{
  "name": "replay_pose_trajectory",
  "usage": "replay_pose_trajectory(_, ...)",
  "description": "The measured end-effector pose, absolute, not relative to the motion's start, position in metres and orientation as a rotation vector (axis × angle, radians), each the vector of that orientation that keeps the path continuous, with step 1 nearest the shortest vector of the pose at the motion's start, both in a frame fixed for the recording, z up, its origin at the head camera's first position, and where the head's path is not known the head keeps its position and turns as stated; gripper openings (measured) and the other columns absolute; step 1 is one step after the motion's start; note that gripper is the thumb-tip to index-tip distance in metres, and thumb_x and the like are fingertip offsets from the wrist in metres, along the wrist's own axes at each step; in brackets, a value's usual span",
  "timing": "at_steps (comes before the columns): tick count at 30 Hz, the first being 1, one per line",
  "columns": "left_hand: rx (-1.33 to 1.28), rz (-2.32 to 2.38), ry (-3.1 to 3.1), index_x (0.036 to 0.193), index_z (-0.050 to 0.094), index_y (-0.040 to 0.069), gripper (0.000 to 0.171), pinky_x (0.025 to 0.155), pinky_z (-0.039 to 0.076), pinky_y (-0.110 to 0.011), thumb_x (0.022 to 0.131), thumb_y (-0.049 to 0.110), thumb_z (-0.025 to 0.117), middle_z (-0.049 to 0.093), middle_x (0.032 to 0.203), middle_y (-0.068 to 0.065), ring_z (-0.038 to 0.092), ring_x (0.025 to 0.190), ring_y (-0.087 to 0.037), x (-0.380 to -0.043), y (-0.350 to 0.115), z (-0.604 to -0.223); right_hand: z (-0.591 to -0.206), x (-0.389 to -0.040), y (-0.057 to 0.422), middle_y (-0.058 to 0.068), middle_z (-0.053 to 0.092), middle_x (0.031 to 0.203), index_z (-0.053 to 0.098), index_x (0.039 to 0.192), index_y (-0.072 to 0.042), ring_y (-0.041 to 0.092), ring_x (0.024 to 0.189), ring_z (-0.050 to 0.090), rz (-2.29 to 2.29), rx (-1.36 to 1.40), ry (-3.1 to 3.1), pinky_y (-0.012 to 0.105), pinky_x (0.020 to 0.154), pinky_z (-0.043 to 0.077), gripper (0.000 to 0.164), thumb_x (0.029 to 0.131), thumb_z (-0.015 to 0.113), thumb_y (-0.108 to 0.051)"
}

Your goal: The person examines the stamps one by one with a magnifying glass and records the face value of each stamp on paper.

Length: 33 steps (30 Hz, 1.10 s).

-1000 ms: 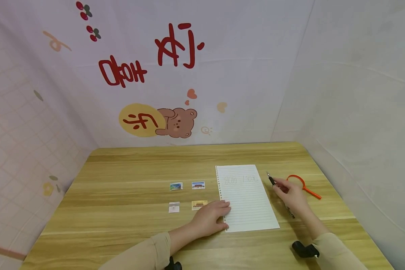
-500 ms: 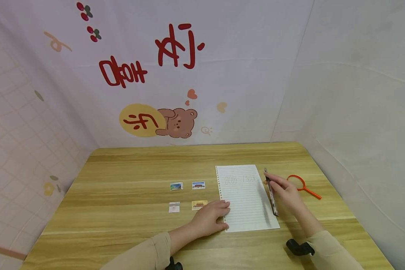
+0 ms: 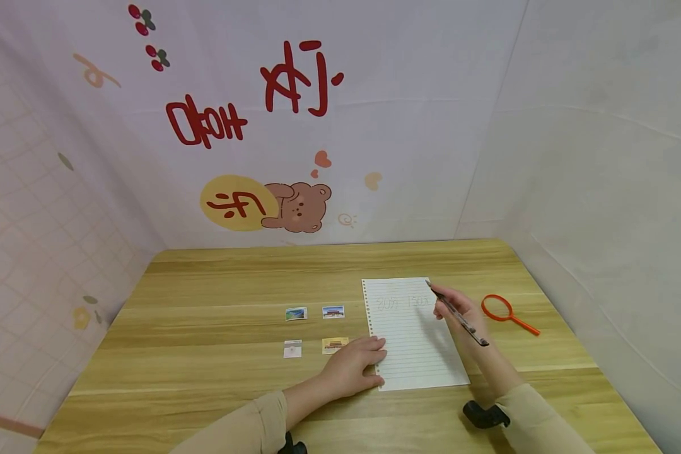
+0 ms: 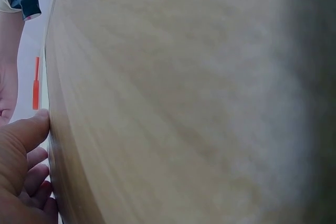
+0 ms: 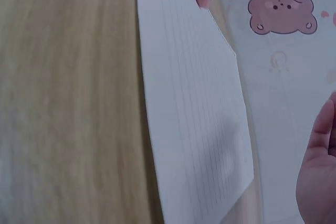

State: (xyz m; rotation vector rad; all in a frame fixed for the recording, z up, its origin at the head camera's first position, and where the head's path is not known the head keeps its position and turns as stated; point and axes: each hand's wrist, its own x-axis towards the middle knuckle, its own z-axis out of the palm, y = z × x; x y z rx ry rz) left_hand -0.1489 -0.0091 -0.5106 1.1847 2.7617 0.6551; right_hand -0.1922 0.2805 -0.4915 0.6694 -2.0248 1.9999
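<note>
A sheet of lined paper [image 3: 414, 350] with punched holes along its left side lies on the table, handwritten figures near its top. My left hand [image 3: 349, 367] rests at that left edge, fingers relaxed over the margin. Between thumb and fingers of my right hand [image 3: 472, 308] is a black-tipped pen [image 3: 458, 317], slanting up to the left, its tip over the sheet's top right corner. In the right wrist view the right hand [image 5: 317, 177] shows only partly, at the right edge, and the pen is out of sight.
Several postage stamps lie left of the paper, among them a yellow stamp [image 3: 333, 344] beside the left hand and a blue stamp [image 3: 333, 311] behind it. An orange-red magnifying glass [image 3: 524, 325] lies right of the right hand. Printed cloth walls [image 3: 408, 157] enclose the table [image 3: 215, 302].
My right hand has moved left from beside the paper to over its right edge, and the pen has turned in the fingers so its tip points up-left. The left hand has stayed put.
</note>
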Motion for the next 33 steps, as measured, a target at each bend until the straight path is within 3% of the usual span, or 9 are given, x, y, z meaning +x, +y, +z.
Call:
replay_pose_trajectory(5, 1.185, 0.644, 2.764, 0.135, 0.063, 0.011, 0.054, 0.112, 0.034, -0.033, 0.088, 0.035, 0.075, 0.049, 0.148, -0.002, 0.041, 0.139, -0.018, -0.149, -0.009, -0.511, -0.496, -0.197, 0.272, 0.004, 0.065, 0.083, 0.051, 0.129, 0.02, 0.014, 0.074, 0.061, 1.985, 0.625, -2.069, 0.02, 0.069, 0.053, 0.033, 0.097, 0.051, 0.013)
replay_pose_trajectory(13, 1.175, 0.625, 2.77, 0.136, 0.062, 0.012, 0.057, 0.111, 0.036, -0.034, 0.087, 0.038, 0.076, 0.048, 0.149, -0.004, 0.041, 0.139, -0.02, -0.152, -0.008, -0.511, -0.494, -0.197, 0.253, -0.009, 0.071, 0.096, 0.055, 0.127, 0.018, 0.016, 0.084, 0.069, 1.87, 0.436, -2.331, 0.027, 0.07, 0.055, 0.032, 0.099, 0.055, 0.003)
replay_pose_trajectory(20, 1.177, 0.623, 2.777, 0.135, 0.063, 0.012, 0.057, 0.11, 0.037, -0.035, 0.087, 0.039, 0.076, 0.049, 0.148, -0.003, 0.041, 0.139, -0.02, -0.152, -0.009, -0.512, -0.512, -0.2, 0.238, 0.02, 0.067, 0.111, 0.064, 0.119, 0.012, 0.01, 0.091, 0.067, 1.991, 0.314, -2.36, 0.022, 0.078, 0.055, 0.033, 0.091, 0.07, -0.006)
replay_pose_trajectory(33, 1.178, 0.656, 2.765, 0.135, 0.064, 0.011, 0.056, 0.11, 0.037, -0.036, 0.087, 0.037, 0.077, 0.049, 0.148, -0.005, 0.041, 0.139, -0.021, -0.151, -0.009, -0.51, -0.523, -0.204, 0.222, 0.01, 0.073, 0.094, 0.073, 0.103, -0.001, 0.012, 0.081, 0.069, 1.898, 0.161, -2.538, 0.023, 0.071, 0.056, 0.017, 0.089, 0.075, -0.01)
